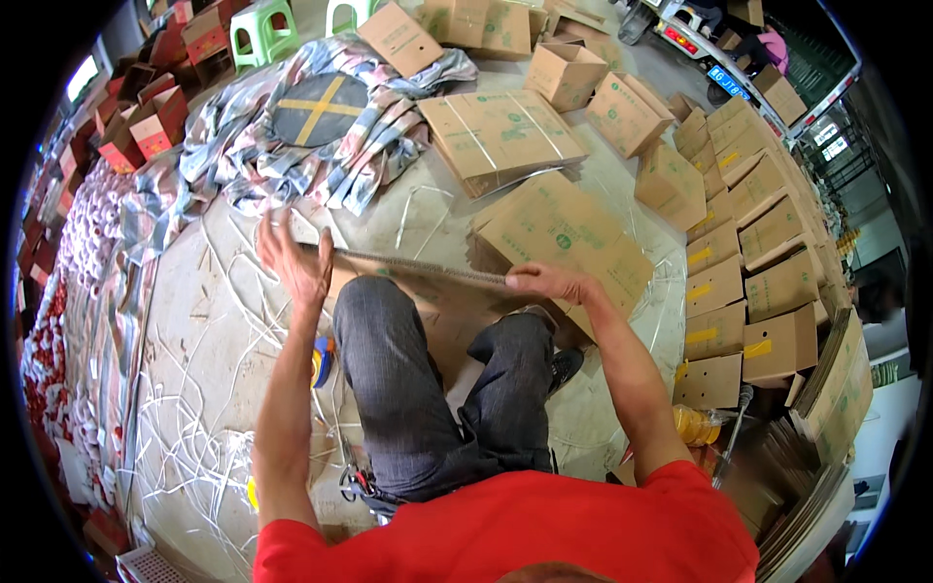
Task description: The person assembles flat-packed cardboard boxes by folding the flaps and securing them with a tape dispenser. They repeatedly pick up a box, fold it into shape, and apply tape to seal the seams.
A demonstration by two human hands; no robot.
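Left hand (292, 257): grips the left edge of the flat cardboard sheet (418, 267).
Right hand (552, 283): grips the sheet's right edge.
Floor (194, 321): loose white straps left of the sheet.

A flattened brown cardboard sheet (418, 267) is seen edge-on as a thin corrugated strip running across the middle of the frame, slightly lower at its right end. It lies above the knees, its two ends gripped at left and right.
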